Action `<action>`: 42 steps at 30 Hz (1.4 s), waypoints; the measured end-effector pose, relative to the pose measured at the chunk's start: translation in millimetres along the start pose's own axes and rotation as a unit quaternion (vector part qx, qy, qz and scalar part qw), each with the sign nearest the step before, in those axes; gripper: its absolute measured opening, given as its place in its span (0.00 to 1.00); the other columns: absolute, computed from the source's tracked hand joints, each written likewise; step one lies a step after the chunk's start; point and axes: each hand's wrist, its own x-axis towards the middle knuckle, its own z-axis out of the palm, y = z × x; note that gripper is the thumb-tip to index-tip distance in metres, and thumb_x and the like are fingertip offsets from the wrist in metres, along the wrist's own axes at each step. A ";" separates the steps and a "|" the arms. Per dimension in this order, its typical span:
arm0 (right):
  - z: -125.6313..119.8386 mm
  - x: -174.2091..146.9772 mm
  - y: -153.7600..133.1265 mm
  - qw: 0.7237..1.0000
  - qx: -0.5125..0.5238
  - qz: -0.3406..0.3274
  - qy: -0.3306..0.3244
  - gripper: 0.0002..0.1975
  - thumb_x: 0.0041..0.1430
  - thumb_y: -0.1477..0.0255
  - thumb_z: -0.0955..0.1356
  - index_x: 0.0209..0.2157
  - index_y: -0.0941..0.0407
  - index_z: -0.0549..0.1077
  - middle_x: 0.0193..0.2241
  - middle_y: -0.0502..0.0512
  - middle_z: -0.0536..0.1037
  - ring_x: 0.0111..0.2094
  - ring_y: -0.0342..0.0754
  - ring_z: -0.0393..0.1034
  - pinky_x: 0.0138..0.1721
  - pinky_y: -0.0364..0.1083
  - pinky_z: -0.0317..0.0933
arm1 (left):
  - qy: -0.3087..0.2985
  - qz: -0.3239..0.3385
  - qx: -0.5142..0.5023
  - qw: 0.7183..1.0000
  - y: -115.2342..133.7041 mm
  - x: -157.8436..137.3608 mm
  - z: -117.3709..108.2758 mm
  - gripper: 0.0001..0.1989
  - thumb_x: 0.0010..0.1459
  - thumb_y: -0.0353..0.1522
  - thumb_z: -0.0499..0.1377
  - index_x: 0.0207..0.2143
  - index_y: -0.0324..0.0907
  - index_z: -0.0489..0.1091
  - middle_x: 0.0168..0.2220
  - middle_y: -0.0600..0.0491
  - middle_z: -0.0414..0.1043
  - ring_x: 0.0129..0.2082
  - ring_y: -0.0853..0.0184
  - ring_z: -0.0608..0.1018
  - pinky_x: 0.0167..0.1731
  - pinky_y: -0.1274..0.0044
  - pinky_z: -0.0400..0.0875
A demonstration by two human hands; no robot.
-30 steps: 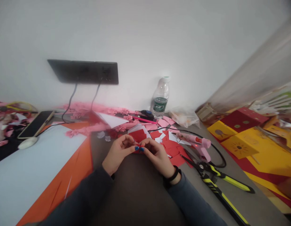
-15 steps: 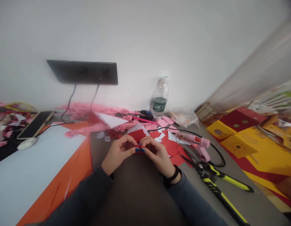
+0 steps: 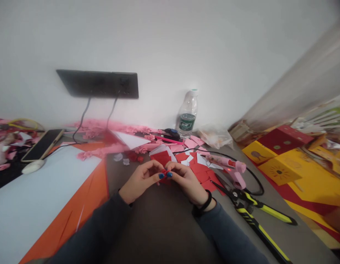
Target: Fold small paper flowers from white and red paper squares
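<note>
Between the fingertips of both hands is a small folded piece of red paper (image 3: 165, 173), held just above the grey table. My left hand (image 3: 142, 179) pinches its left side with thumb and forefinger. My right hand (image 3: 184, 180) grips the other side in the same way, the blue-nailed thumbs close together. The fingers cover much of the paper, so its exact shape is hard to make out. Right behind the hands lie loose red paper pieces (image 3: 200, 172) and white scraps. Two tiny red paper flowers (image 3: 132, 157) rest beyond my left hand.
To the right lie a pink glue gun (image 3: 236, 172) with a black cord and yellow-black pliers (image 3: 248, 205). A water bottle (image 3: 187, 117) stands by the wall. Orange sheets (image 3: 90, 198), a white sheet (image 3: 48, 187), a phone (image 3: 43, 145) and a mouse (image 3: 32, 167) are left. Yellow boxes (image 3: 280, 168) stand right.
The thumbs have shifted slightly apart and changed their hold on the red paper, and more of it shows between them. Everything else stays put apart from a slight camera shift.
</note>
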 end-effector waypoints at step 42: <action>10.7 -2.7 5.0 0.970 -0.192 -0.128 0.083 0.07 0.59 0.68 0.69 0.30 0.55 0.70 0.28 0.51 0.70 0.28 0.45 0.64 0.28 0.43 0.59 | 0.093 -0.052 -0.065 0.992 -14.1 1.5 4.0 0.15 0.47 0.37 0.70 0.37 0.37 0.80 0.35 0.49 0.81 0.33 0.67 0.79 0.34 0.79 0.75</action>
